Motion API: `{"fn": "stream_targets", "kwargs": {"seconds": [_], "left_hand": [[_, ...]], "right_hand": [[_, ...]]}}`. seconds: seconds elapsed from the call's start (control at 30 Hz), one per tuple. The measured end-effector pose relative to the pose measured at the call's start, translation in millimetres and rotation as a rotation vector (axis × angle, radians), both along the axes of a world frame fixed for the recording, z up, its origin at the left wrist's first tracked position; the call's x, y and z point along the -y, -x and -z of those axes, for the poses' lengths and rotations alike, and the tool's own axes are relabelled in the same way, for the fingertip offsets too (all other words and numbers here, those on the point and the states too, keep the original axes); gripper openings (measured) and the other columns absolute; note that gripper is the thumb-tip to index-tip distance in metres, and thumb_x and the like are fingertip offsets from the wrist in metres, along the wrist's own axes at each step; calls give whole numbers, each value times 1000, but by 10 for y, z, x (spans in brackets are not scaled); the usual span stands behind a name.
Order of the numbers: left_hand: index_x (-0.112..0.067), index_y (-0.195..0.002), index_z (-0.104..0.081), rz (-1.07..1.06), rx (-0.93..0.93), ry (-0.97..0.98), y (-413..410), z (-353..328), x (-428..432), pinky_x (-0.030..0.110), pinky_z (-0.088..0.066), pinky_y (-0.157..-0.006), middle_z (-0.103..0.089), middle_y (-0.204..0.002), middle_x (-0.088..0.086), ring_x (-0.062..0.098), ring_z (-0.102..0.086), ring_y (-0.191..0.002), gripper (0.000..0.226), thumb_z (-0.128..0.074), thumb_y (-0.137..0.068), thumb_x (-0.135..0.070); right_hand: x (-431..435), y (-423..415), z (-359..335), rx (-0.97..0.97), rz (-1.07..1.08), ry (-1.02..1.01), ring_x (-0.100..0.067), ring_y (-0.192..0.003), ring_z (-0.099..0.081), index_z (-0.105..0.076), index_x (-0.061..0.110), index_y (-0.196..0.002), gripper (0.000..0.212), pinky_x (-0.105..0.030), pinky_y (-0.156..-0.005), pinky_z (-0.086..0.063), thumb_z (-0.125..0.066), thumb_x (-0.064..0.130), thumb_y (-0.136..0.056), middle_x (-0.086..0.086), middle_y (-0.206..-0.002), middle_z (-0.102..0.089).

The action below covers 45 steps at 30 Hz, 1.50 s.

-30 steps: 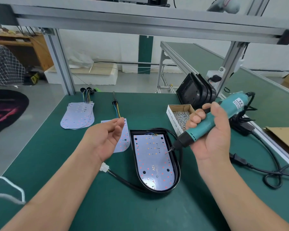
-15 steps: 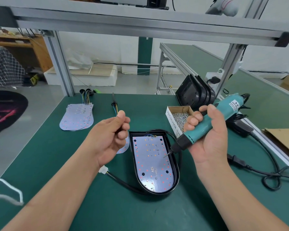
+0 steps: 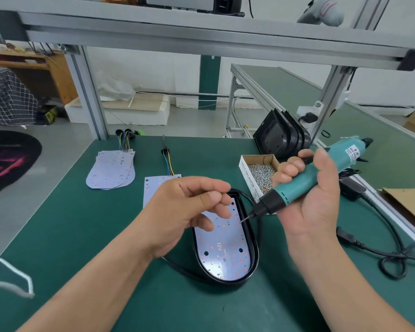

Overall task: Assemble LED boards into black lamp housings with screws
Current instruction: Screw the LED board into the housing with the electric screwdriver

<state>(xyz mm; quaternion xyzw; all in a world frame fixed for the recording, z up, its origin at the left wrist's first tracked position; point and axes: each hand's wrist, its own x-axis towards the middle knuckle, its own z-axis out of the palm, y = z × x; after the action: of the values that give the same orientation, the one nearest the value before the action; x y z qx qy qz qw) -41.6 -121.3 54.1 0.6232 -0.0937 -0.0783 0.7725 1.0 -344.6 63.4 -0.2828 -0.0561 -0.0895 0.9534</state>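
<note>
Risks first: we judge the bit (image 3: 247,216) could skid and scar the LED board (image 3: 222,245), because the electric screwdriver (image 3: 321,174) comes in slanted, not upright, and nothing we can see pins the board down. A screw could also drop into the lamp housing (image 3: 255,254) if the left hand (image 3: 192,207) fumbles. Its grip is narrow, thumb against fingertips, and we cannot tell whether a screw sits in it. The cable (image 3: 177,268) hugs the housing's near-left side; if it runs beneath, the housing may rock under pressure. Right hand (image 3: 307,202): grip wrapped round the screwdriver, bit tip just over the housing's right edge, pointing down-left. Housing lies on the counter (image 3: 82,248), long axis running away from us, rounded end near, square end far. Board sits inside it, LEDs up, same axis. Screw box (image 3: 261,173) sits just beyond the housing's far right corner.
</note>
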Motion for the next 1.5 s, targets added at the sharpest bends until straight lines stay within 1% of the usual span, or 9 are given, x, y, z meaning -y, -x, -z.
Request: {"fn": "stream_targets", "kwargs": {"seconds": [0.1,0.23,0.47,0.7,0.97,1.2,1.5], "left_hand": [[-19,-106,-83,-19,83,-119,59,22,92,23,-54,-58,-81,-100,10,22,-78,-83,28,-62,-103,1],[-13,-114,-74,-17,114,-169,102,57,187,24,-56,-59,-81,-99,9,26,-80,-85,25,-59,-104,4],[-6,-105,-69,-63,104,-176,101,113,229,26,-57,-60,-81,-94,11,29,-79,-82,15,-62,-102,7],[-8,-100,-78,-57,50,-137,134,154,281,28,-62,-66,-81,-94,12,30,-80,-85,19,-65,-100,5],[-7,-105,-77,-67,14,-119,136,155,294,27,-63,-70,-82,-96,11,28,-81,-88,19,-63,-100,6],[-6,-106,-75,-62,-1,-112,135,159,293,28,-64,-72,-82,-97,12,29,-81,-90,16,-64,-100,5],[-7,-104,-75,-79,-3,-119,122,176,297,27,-64,-71,-82,-96,11,29,-81,-89,16,-65,-100,4]], "right_hand": [[23,9,-62,23,18,-45,-11,-66,-52,-59,16,-92,17,-22,-60,-49,-65,29,-100,2,-78,-50],[32,28,-109,59,38,-65,-11,-66,-52,-57,15,-93,18,-22,-61,-49,-64,30,-101,2,-77,-49],[47,24,-140,85,42,-100,-12,-67,-54,-57,15,-94,19,-23,-63,-50,-66,31,-100,2,-78,-51],[15,24,-116,93,57,-70,-13,-69,-55,-60,16,-93,20,-26,-65,-52,-66,32,-101,1,-79,-51],[18,24,-110,94,64,-73,-14,-69,-55,-60,15,-93,20,-26,-66,-53,-64,31,-103,1,-79,-52],[9,27,-95,96,64,-47,-14,-70,-56,-60,15,-93,19,-26,-67,-53,-62,30,-105,1,-79,-52],[1,37,-93,102,73,-20,-14,-71,-56,-61,16,-93,19,-26,-69,-53,-64,31,-104,1,-81,-53]]}}
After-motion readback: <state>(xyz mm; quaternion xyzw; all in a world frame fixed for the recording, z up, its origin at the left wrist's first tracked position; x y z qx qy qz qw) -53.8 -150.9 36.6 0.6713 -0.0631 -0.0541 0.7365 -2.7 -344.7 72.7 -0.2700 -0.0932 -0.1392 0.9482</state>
